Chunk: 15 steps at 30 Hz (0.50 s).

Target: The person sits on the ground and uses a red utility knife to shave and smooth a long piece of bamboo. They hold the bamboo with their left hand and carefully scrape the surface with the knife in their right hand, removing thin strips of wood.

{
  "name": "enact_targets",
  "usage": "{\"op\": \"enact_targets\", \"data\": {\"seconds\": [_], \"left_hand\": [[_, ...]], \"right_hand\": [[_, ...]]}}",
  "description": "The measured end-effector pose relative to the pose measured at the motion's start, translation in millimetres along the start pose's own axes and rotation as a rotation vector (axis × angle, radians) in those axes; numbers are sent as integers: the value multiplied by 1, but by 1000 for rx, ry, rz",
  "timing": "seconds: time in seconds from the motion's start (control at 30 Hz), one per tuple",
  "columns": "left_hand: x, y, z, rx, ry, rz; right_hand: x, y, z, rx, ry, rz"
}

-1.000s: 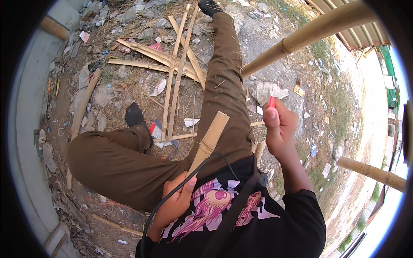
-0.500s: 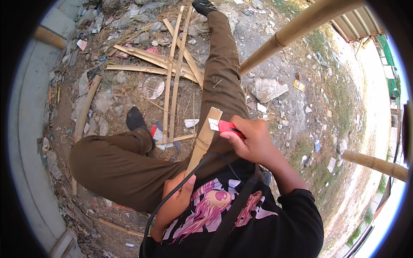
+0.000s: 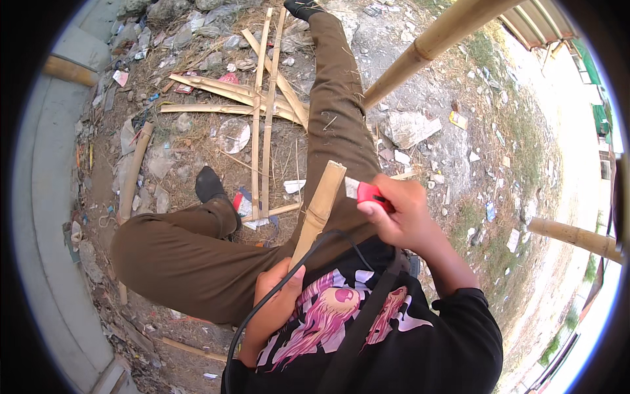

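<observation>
Nearby, crossed bamboo strips point(image 3: 258, 108), slanting pole point(image 3: 430, 46), cable point(image 3: 289, 276) (before left hand point(image 3: 275, 299)).

We classify this site as an outdoor yard in use as a rough bamboo-working spot. We identify it by the littered dirt ground point(image 3: 446, 88), grey wall point(image 3: 42, 177), corrugated sheeting point(image 3: 541, 23) and bamboo poles point(image 3: 453, 29). Split bamboo strips point(image 3: 267, 144) and a red cutter point(image 3: 367, 193) beside a bamboo piece point(image 3: 319, 209) indicate the work.

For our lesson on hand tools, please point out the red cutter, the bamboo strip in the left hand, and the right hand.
Red cutter point(image 3: 366, 191): head view, on its red body.
Held bamboo strip point(image 3: 319, 211): head view, on its middle.
Right hand point(image 3: 405, 211): head view, its middle.
</observation>
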<state>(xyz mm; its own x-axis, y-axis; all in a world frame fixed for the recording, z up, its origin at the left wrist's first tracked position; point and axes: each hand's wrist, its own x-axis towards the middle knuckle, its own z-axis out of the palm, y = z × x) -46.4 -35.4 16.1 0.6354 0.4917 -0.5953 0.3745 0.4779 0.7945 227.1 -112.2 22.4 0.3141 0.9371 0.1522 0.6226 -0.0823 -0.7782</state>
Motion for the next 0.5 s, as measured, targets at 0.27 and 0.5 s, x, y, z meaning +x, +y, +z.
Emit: {"op": "enact_targets", "data": {"seconds": [0.27,0.5], "left_hand": [[-1,-4,-11,-46,-132,-39],[-5,4,-10,80,-295,74]], "right_hand": [[-7,-6,25,-109,-32,-133],[38,40,-28,128,538,314]]}}
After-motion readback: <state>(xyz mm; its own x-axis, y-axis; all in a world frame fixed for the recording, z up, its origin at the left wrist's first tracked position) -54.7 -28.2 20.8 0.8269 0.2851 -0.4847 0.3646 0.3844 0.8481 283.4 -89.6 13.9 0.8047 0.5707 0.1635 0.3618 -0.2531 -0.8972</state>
